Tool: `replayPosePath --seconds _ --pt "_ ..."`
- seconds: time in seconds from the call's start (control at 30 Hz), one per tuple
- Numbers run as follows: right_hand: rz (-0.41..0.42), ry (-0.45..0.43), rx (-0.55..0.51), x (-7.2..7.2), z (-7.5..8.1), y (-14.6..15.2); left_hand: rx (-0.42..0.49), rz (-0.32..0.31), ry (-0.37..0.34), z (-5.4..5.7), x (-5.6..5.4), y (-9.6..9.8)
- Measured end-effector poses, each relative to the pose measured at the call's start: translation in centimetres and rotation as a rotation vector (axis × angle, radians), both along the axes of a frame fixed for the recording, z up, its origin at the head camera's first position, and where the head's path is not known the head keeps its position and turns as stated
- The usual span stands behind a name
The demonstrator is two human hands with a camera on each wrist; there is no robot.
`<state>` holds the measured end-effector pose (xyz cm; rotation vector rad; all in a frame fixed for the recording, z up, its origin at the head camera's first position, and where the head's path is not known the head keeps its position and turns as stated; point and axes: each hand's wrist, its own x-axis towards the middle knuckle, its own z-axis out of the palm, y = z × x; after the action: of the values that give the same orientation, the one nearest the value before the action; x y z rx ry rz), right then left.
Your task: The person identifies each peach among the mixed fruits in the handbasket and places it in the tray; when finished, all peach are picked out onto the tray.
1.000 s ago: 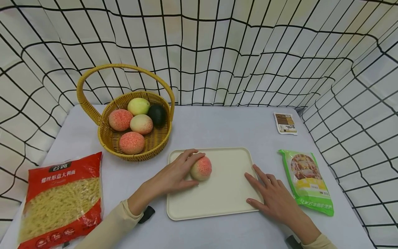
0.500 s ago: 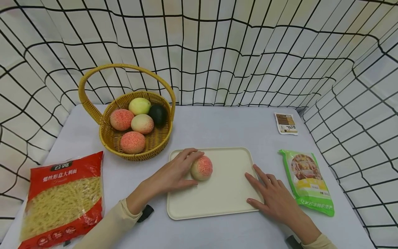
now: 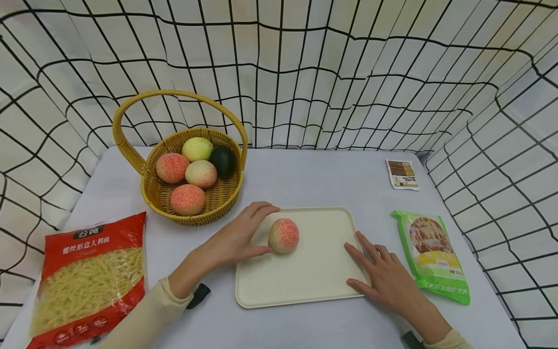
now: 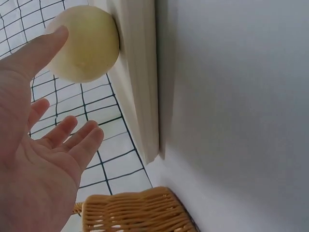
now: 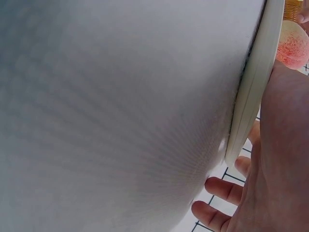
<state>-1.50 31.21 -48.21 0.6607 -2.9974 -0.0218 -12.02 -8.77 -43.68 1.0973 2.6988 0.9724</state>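
Note:
A pink and cream peach (image 3: 284,236) sits on the left part of a cream rectangular tray (image 3: 314,276). Beside it, my left hand (image 3: 239,238) is spread with thumb and fingers apart; the fingers stand off the fruit, and the thumb tip is at its lower left side. In the left wrist view the peach's pale side (image 4: 84,46) shows behind the thumb, and the palm holds nothing. My right hand (image 3: 385,274) rests at the tray's right edge with its fingers spread. In the right wrist view the tray's rim (image 5: 256,72) runs alongside that hand.
A handled wicker basket (image 3: 152,196) with several fruits stands at the back left. A red pasta bag (image 3: 93,276) lies front left. A green food packet (image 3: 431,254) and a small white and brown packet (image 3: 402,174) lie on the right. Black netting (image 3: 279,72) surrounds the table.
My left hand has let go of the peach and drawn back slightly to the left, its fingers lifting off the fruit's top. The peach stays on the tray, and my right hand holds still.

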Motion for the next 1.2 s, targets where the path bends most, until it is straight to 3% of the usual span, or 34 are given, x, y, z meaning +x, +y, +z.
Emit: replayPosePath --seconds 0.57,0.8,1.2 --pt "0.009 0.010 -0.009 0.0 0.1 0.0 0.022 0.109 0.004 3.0 -1.0 -3.3" --pt "0.004 0.001 -0.007 0.0 0.0 0.0 0.051 0.150 -0.012 3.5 -1.3 -4.8" --pt "0.001 -0.002 -0.005 0.1 0.0 0.0 0.061 0.209 0.069 3.8 -1.7 -6.6"
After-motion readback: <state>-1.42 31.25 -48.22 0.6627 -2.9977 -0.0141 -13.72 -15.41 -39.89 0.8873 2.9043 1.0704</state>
